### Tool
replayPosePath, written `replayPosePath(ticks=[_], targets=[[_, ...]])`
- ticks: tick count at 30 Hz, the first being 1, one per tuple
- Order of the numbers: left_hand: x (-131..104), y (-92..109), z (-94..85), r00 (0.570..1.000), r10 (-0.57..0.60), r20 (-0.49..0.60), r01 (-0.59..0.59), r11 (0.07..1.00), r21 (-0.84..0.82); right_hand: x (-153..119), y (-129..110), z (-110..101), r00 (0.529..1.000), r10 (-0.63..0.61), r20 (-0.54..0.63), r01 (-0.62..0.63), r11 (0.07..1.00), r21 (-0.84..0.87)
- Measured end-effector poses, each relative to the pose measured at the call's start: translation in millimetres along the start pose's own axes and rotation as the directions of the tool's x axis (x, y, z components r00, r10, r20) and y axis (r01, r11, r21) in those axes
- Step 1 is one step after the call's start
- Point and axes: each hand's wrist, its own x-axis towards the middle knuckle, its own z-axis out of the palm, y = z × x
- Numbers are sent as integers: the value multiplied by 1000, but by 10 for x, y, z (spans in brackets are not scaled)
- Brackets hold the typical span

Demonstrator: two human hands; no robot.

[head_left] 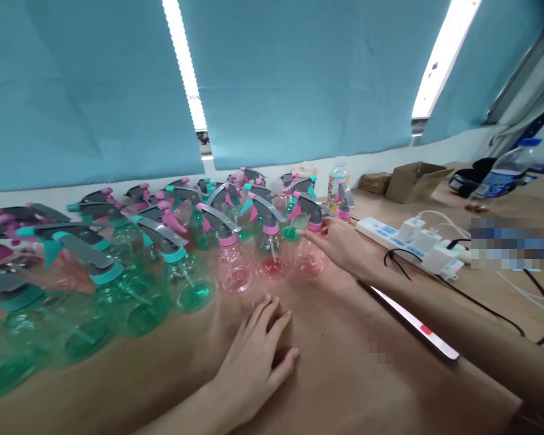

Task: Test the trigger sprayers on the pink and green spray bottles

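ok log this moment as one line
left hand: resting on table | right hand: at pink spray bottle | power strip: right side

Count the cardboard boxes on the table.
2 visible, beyond the power strip: a low box, and a taller open box just right of it. More may be hidden behind the spray bottles.

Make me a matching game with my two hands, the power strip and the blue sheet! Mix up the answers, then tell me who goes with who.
1. left hand
2. right hand
3. power strip
4. sheet

A. white, with plugs in it
B. at a pink-collared spray bottle
C. blue, behind the bottles
D. empty, in front of the bottles

1-D, 2-B, 3-A, 4-C
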Motion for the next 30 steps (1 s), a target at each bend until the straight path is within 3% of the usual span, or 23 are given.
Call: replayPosePath(ticks=[10,19,26,30], targets=[[274,-13,157,985,98,-143,-109,992,-68,143,-64,144,999,-15,-33,13,998,-67],[414,69,52,994,97,-44,-99,993,-60,161,-79,209,998,-24,-50,21,998,-62],[486,66,113,995,88,-47,-91,994,-54,-28,-111,-2,999,-33,-32,32,999,-33],[534,80,122,993,101,-65,-105,992,-73,-209,49,-248,999,-15,-36,16,999,40]])
